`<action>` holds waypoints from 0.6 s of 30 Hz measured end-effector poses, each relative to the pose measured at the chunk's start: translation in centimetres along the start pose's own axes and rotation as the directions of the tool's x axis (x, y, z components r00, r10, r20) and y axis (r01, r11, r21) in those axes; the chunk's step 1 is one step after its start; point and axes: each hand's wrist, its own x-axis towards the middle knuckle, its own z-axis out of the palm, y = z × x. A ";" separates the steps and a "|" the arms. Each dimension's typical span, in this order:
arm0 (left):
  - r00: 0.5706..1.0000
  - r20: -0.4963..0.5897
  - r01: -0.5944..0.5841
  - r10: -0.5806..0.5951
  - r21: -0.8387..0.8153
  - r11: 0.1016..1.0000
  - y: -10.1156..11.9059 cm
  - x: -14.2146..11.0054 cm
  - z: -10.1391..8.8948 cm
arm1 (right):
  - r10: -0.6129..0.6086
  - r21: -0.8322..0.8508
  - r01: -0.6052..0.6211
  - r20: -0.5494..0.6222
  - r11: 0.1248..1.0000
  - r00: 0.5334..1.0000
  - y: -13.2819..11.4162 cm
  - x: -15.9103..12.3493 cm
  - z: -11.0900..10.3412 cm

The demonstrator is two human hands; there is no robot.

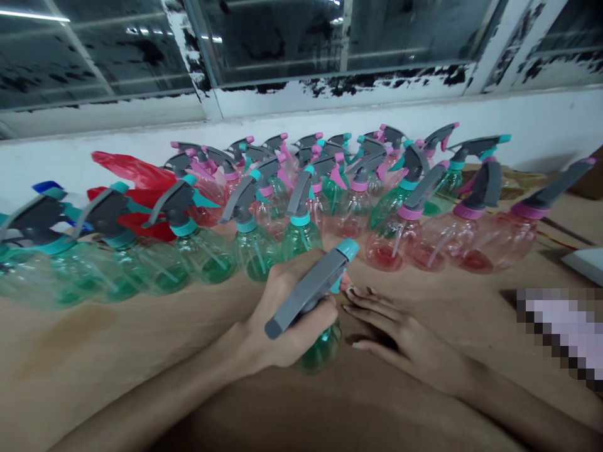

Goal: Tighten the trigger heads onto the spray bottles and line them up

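At the near middle of the table stands a green spray bottle (pixel 319 353) with a grey trigger head and a teal nozzle. My left hand (pixel 287 314) is wrapped round it just under the head, hiding its neck. My right hand (pixel 396 326) rests beside the bottle on the right, palm down with fingers stretched out and apart, holding nothing. Its fingertips come close to the left hand's fingers. Just beyond the hands is another green spray bottle (pixel 301 237), upright, and a pink spray bottle (pixel 387 251) to its right.
Rows of green and pink spray bottles with grey heads fill the back of the wooden table (pixel 141 351). A red plastic bag (pixel 136 169) lies among them at the left. Behind are a white wall and windows (pixel 292 37). A blurred-out patch (pixel 565 333) covers something at right.
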 end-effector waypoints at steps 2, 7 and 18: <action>1.000 0.019 0.009 -0.009 -0.003 1.000 -0.2 0.0 0.1 | 0.003 0.011 -0.003 0.002 1.000 1.000 0.0 0.0 0.0; 0.999 -0.033 0.014 -0.013 0.029 0.999 -0.9 0.0 0.7 | -0.002 0.032 0.003 -0.022 0.999 1.000 0.0 0.0 0.0; 0.998 -0.054 -0.017 0.014 -0.043 0.999 -1.1 -0.1 0.8 | -0.005 -0.040 0.007 0.035 0.999 0.999 0.0 0.0 0.0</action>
